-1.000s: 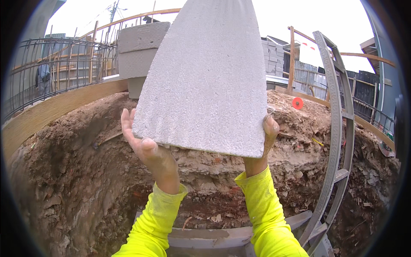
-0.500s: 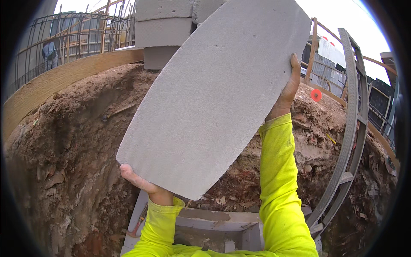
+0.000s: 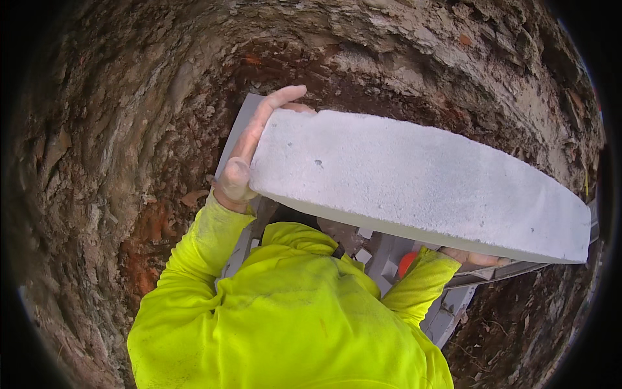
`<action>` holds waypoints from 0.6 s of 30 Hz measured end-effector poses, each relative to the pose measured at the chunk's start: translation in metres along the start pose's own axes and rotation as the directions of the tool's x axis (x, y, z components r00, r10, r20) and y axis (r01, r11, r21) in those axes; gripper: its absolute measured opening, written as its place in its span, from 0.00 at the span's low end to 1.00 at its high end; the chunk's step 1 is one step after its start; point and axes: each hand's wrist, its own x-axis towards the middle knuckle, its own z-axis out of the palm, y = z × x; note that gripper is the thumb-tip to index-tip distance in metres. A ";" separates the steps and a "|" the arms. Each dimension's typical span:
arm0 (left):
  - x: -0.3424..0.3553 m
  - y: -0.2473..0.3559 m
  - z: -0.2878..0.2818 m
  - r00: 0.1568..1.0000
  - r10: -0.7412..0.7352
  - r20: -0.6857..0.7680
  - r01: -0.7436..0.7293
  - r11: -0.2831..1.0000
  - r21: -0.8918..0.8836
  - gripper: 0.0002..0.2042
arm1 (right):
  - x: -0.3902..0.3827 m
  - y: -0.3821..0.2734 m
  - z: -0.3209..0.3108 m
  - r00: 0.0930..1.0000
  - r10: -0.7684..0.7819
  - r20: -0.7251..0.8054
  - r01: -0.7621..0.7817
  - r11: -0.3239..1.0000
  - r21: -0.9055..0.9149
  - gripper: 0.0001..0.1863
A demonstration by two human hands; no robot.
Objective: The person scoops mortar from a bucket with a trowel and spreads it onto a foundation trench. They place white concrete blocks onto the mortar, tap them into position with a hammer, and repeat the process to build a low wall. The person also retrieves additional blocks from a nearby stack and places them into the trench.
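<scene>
A long, pale grey concrete block [image 3: 414,178] lies crosswise in front of my chest, its long narrow face turned up. My left hand [image 3: 249,146] is pressed along the block's left end, thumb near and fingers reaching round the far corner. Under the right part of the block, my right hand [image 3: 483,258] supports it from below. Only some of that hand's fingers and its wrist show; the block hides the rest. Bright yellow sleeves cover both arms.
Rough brown earth [image 3: 162,84] rises as a wall around me. Below the block are a low grey block wall [image 3: 448,311] and a round red-orange piece [image 3: 407,264]. A curved-looking metal ladder rail [image 3: 502,273] runs past at right. Grey masonry [image 3: 241,126] shows beyond my left hand.
My view has tipped down from the stacked blocks and fence to the trench. The block has come down from a raised slant to lying crosswise, narrow face up, still in both hands.
</scene>
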 end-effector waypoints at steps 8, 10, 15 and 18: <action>-0.015 -0.077 0.006 0.681 -0.687 0.252 0.324 0.592 0.738 0.52 | -0.089 0.021 -0.160 0.917 0.186 -0.353 -0.256 0.953 -0.162 0.36; -0.005 -0.082 0.020 0.558 -0.744 0.368 0.068 0.484 0.873 0.54 | -0.106 0.020 -0.185 0.884 0.201 -0.422 -0.299 0.938 -0.178 0.36; 0.002 -0.105 0.079 0.468 -0.695 0.546 -0.310 0.449 0.838 0.56 | -0.129 0.017 -0.224 0.837 0.191 -0.513 -0.333 0.921 -0.201 0.35; 0.012 -0.106 0.086 0.417 -0.752 0.510 -0.250 0.445 0.860 0.55 | -0.129 0.020 -0.227 0.813 0.193 -0.550 -0.349 0.917 -0.194 0.35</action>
